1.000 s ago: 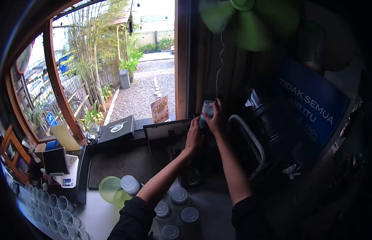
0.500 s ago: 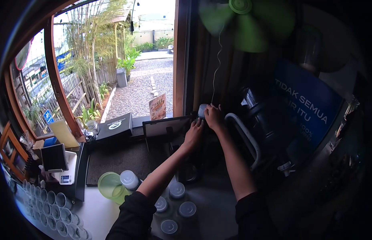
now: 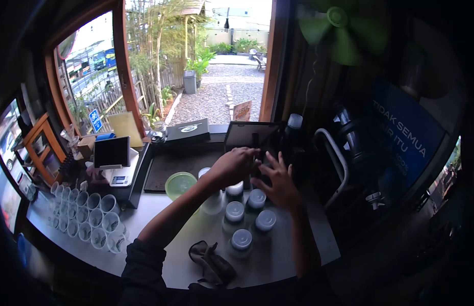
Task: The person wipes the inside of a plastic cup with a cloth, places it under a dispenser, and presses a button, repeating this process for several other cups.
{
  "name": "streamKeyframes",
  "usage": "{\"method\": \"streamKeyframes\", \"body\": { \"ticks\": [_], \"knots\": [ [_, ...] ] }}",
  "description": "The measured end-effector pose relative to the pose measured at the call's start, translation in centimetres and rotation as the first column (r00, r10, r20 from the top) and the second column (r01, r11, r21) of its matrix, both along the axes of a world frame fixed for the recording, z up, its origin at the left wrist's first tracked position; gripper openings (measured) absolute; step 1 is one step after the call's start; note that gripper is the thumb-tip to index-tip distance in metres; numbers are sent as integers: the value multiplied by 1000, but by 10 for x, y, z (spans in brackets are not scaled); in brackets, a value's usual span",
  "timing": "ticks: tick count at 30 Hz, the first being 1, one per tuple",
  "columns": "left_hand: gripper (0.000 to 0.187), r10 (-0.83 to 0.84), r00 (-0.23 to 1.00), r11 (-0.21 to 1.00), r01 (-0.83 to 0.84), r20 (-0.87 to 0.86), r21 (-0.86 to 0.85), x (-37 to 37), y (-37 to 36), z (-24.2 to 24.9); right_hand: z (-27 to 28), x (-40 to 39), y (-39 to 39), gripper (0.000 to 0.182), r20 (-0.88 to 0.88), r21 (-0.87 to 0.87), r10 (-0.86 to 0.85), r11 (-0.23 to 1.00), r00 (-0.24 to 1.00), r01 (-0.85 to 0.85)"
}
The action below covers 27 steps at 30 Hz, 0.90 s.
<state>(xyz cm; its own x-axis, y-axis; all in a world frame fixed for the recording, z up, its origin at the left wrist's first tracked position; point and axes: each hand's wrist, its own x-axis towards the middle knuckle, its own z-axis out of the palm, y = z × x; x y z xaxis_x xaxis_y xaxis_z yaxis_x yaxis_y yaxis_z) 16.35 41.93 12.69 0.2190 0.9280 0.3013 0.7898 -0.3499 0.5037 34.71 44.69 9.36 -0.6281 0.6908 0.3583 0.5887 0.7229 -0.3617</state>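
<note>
My left hand (image 3: pixel 238 164) is above the counter in front of the dark screen, its fingers bunched together. Whatever may be between them is hidden. Close beside it on the right, my right hand (image 3: pixel 277 181) has its fingers spread and holds nothing. Under the hands stand several clear jars with whitish lids, among them a front jar (image 3: pixel 241 239), a right jar (image 3: pixel 266 220) and a middle jar (image 3: pixel 235 210). Another whitish lid or cup (image 3: pixel 295 121) tops a dark upright object beyond my right hand, apart from it. A green tub (image 3: pixel 180 185) lies left of my left forearm.
A crumpled dark cloth (image 3: pixel 214 265) lies at the counter's front edge. Rows of clear plastic cups (image 3: pixel 96 218) fill the left side. Behind them stands a tablet (image 3: pixel 112 152). A curved metal pipe (image 3: pixel 336 158) rises at right, below a green fan (image 3: pixel 337 18).
Both hands have come away from the whitish-topped item at the back and moved nearer, over the jars. My right hand has spread its fingers. The view has turned left and down, showing the cloth.
</note>
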Motion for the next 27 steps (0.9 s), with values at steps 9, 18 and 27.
{"method": "streamKeyframes", "body": {
  "ticks": [9,18,27],
  "knots": [
    [42,355,933,930,-359,58,81,-98,-273,-47,-35,-81,-138,56,-81,-106,506,853,859,-512],
    [32,640,698,720,-691,322,68,-218,-480,-100,-71,-256,-304,47,-175,-109,691,695,702,-711],
    [35,793,501,562,-821,347,-102,-301,-639,-124,-82,-424,-461,37,-377,-249,815,369,440,-896]
  ]
}}
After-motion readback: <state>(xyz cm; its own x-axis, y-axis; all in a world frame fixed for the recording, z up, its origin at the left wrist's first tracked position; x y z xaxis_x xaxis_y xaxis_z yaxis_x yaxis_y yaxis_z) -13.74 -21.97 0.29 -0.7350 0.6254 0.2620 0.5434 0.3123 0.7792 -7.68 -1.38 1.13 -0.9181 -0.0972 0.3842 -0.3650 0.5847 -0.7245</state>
